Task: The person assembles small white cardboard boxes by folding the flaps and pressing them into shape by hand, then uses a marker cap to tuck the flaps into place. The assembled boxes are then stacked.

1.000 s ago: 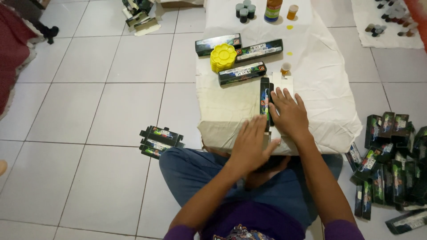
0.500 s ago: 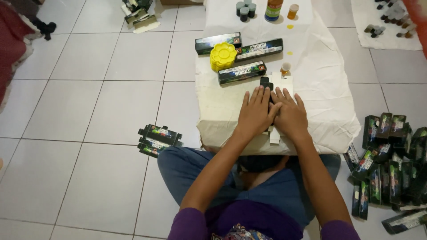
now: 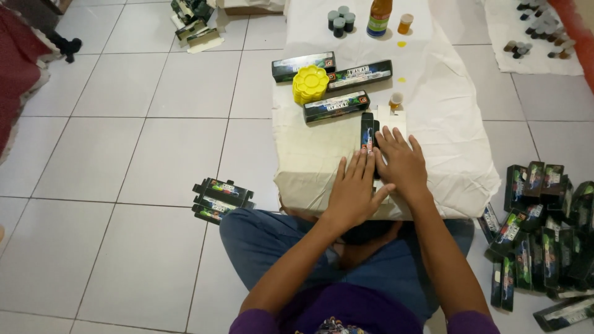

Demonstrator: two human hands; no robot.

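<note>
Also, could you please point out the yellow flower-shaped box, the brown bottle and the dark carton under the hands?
yellow flower-shaped box (image 3: 310, 83), head view, middle of its lid.
brown bottle (image 3: 378, 17), head view, its label.
dark carton (image 3: 369, 128), head view, its uncovered far end.

A low table (image 3: 433, 93) draped in a white cloth is set on a pale tiled floor (image 3: 124, 154). On the cloth, a yellow flower-shaped palette (image 3: 310, 84) is flanked by three long dark boxes: one behind it (image 3: 303, 66), one to its right (image 3: 360, 75), one in front (image 3: 336, 106). Further right of the palette a slim dark box (image 3: 369, 131) lies lengthwise under both flat hands. Far behind the palette, small dark jars (image 3: 340, 21) and an amber bottle (image 3: 379, 16) are seen.
</note>
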